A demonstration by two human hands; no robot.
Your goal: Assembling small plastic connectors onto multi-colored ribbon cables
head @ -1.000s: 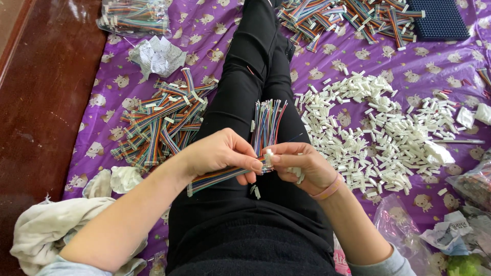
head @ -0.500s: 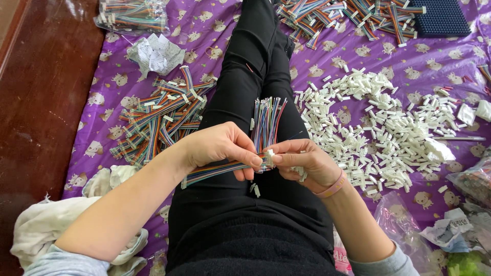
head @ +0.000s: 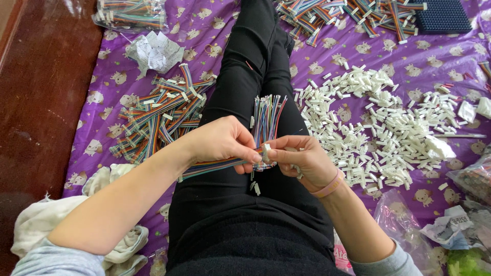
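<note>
— On the sheet (head: 327,56), left of the legs (head: 250,92): heap of ribbon cables (head: 158,115); behind it, crumpled paper (head: 153,51), then bagged cables (head: 130,13) at the far left corner.

— And right of the legs?

— Spread of small connectors (head: 388,128) mid-sheet; behind it, more cables (head: 353,13) along the far edge, with a studded block (head: 442,15) at the far right corner. Plastic bags (head: 460,225) at the near right edge. Cloth (head: 36,230) off the near left corner.

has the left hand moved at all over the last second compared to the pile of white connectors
No. The left hand stays over the lap, pinching the rainbow ribbon cable, at the same spot relative to the pile of small white plastic connectors on the purple printed sheet.
</note>
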